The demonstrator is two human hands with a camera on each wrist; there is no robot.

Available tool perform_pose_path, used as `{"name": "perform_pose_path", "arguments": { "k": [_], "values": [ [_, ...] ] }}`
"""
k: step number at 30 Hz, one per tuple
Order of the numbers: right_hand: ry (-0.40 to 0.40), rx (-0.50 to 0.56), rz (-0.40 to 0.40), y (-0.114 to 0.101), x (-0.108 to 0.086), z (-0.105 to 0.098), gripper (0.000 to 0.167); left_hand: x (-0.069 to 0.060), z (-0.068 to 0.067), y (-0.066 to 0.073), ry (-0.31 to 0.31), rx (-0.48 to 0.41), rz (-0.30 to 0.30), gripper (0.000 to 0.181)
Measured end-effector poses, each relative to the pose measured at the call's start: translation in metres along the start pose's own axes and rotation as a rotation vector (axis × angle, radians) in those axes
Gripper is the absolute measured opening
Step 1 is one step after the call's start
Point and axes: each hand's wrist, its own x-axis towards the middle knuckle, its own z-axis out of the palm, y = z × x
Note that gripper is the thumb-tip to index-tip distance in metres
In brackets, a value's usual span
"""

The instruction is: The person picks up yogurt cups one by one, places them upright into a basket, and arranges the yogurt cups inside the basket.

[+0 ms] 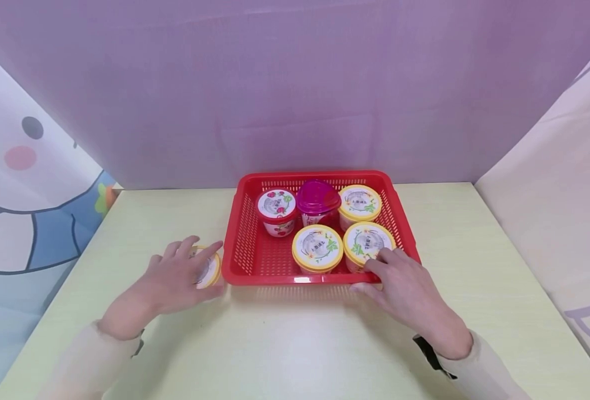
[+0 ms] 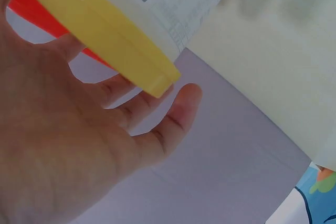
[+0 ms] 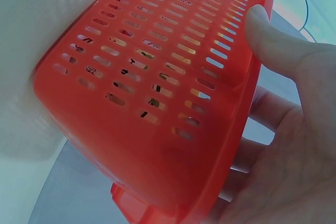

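My left hand [image 1: 175, 278] reaches around a lidded cup [image 1: 209, 272] on the table, left of the red basket. Its fingers are spread, and part of the cup is hidden under them. In the left wrist view the cup's yellow lid [image 2: 105, 30] lies between thumb and fingers, the little finger apart from it. With my right hand [image 1: 407, 283] I grip the front rim of the red plastic basket [image 1: 265, 279] near its right corner. The thumb [image 3: 273, 43] is on the outside and the fingers go over the rim, beside a yellow-lidded cup [image 1: 367, 241].
Also in the basket are two more yellow-lidded cups [image 1: 317, 247] [image 1: 360, 201], a red-rimmed cup [image 1: 276, 208] and a cup with a purple lid [image 1: 317, 197]. A purple cloth [image 1: 295, 94] hangs behind the pale table [image 1: 285, 344]; printed cloths flank both sides.
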Motion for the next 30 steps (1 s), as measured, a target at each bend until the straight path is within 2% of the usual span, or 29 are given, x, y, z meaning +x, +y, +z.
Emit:
{"name": "perform_pose_path", "arguments": {
  "k": [14, 24, 30],
  "values": [
    [-0.006, -0.003, 0.006, 0.0, 0.0, 0.0, 0.045, 0.005, 0.002, 0.003, 0.026, 0.014, 0.026, 0.074],
    [-0.002, -0.009, -0.002, -0.001, 0.0, -0.001, 0.043, 0.005, -0.003, -0.009, 0.083, 0.007, 0.071, 0.061],
    [-0.005, -0.013, 0.0, -0.001, 0.0, -0.001, 0.044, 0.006, -0.011, -0.011, 0.093, -0.008, 0.069, 0.058]
  ]
}}
